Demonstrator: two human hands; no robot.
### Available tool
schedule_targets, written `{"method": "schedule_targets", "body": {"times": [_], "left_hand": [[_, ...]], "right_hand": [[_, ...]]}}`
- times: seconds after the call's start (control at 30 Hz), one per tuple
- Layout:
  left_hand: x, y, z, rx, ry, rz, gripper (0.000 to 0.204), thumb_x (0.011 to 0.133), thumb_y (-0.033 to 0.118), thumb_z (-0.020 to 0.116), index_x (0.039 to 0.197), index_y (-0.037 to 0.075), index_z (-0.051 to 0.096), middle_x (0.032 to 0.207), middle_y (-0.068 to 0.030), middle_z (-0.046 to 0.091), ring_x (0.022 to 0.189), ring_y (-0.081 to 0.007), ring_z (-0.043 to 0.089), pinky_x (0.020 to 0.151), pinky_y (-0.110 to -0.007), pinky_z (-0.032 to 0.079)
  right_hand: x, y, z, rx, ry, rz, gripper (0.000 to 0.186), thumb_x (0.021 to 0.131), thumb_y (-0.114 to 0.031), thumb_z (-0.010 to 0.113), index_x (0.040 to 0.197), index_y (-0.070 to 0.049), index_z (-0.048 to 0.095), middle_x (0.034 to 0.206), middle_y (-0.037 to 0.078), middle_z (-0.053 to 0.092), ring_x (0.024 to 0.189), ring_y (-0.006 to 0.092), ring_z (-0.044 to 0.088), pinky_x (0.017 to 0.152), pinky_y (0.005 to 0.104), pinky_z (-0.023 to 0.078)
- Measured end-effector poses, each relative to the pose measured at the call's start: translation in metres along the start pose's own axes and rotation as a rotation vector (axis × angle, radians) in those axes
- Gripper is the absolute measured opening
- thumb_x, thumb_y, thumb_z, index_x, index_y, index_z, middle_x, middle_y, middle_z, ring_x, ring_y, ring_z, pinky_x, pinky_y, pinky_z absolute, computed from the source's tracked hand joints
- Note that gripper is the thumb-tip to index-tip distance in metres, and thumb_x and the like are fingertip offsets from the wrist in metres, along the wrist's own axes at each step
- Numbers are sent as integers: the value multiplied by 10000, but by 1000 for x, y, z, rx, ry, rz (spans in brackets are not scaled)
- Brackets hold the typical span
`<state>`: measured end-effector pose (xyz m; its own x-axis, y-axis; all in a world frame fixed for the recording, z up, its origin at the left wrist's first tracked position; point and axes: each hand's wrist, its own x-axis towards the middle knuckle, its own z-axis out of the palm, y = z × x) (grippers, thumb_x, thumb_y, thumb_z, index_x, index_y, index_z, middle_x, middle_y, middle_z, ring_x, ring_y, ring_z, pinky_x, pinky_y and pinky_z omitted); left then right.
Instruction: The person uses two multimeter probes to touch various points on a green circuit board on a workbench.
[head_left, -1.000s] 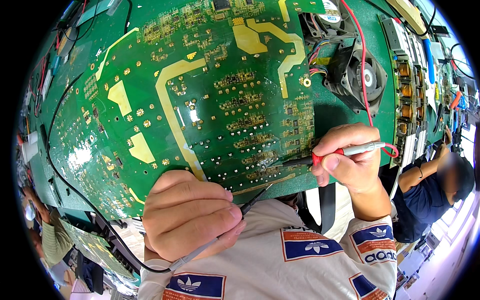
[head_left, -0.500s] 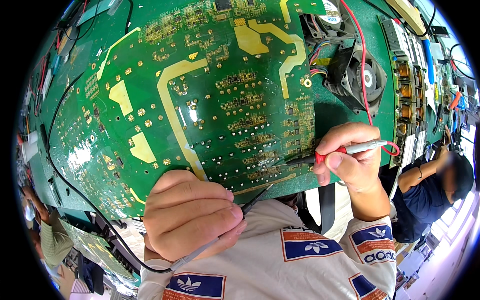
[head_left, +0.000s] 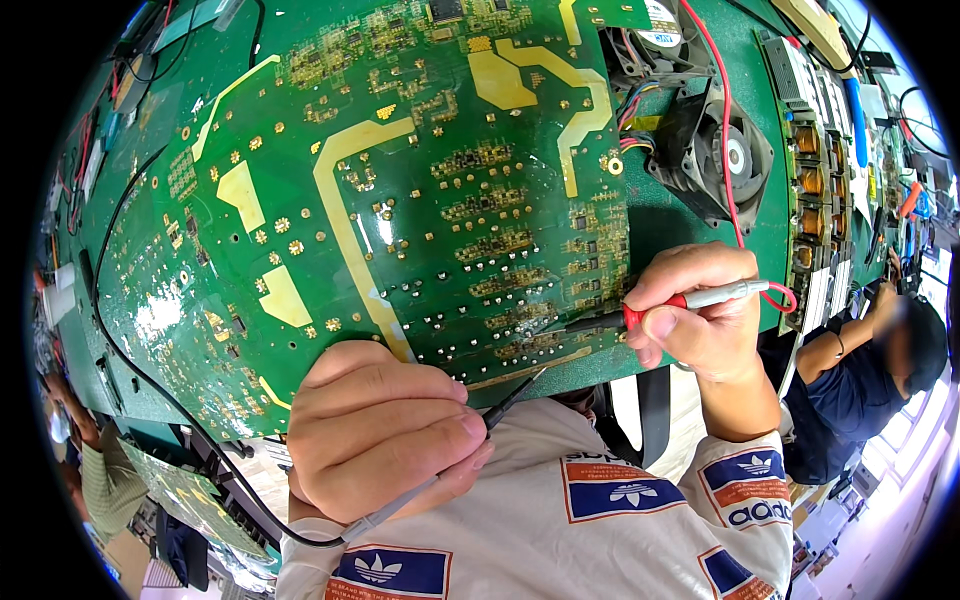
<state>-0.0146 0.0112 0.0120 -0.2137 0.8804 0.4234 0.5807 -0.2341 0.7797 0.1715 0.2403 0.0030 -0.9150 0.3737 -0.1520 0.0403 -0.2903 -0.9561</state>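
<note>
In the head view, the chief hazard seems to be a slip at the right hand [head_left: 700, 310]. Its red-collared probe [head_left: 715, 296] reaches in among closely set solder points [head_left: 505, 300], so a small twist of the wrist could carry the tip onto a neighbour or bridge two of them. The left hand [head_left: 385, 425] has its own risk: the tip of its dark-tipped probe [head_left: 515, 397] lies right by the near edge of the circuit board [head_left: 400, 260], where a slight drift could take it off the edge. A tug on the black cable [head_left: 92, 285] along the board's left side, or on the red wire [head_left: 729, 120] passing in front of a fan [head_left: 735, 150], could also disturb the aim.

The right thumb and fingers are pinched together on their probe, with no other thing in the grip; the left fingers are curled closed around the other one. The board lies on the green counter [head_left: 665, 200], stretching ahead of both hands and to the left. The left knuckles overlap its near edge, while the right fingers are just beside its right-hand near corner. Whether either tip actually touches metal cannot be told.
</note>
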Motion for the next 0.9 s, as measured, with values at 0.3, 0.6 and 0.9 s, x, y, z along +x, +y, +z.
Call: {"method": "schedule_targets", "body": {"times": [0.3, 0.6, 0.9], "left_hand": [[1, 1, 3, 11, 42, -5, 252, 659, 119, 848, 847, 65, 689, 709, -61, 716, 696, -248, 710, 600, -347, 435], [3, 6, 3, 8, 85, -51, 223, 641, 104, 857, 795, 83, 697, 709, -38, 706, 716, -229, 713, 608, -337, 448], [4, 9, 6, 41, 86, -78, 223, 636, 123, 856, 777, 101, 685, 701, -33, 717, 712, -228, 719, 612, -343, 448]], "right_hand": [[2, 4, -3, 58, -11, -103, 109, 828, 50, 690, 935, 66, 696, 795, 152, 691, 631, 163, 636, 550, 275, 497], [-5, 15, 0, 156, 10, -343, 135, 928, -43, 591, 1001, 69, 607, 816, 169, 613, 614, 200, 613, 565, 311, 514], [-8, 12, 0, -39, 45, -313, 167, 776, 110, 699, 933, 62, 667, 795, 161, 685, 631, 187, 666, 560, 286, 542]]}}
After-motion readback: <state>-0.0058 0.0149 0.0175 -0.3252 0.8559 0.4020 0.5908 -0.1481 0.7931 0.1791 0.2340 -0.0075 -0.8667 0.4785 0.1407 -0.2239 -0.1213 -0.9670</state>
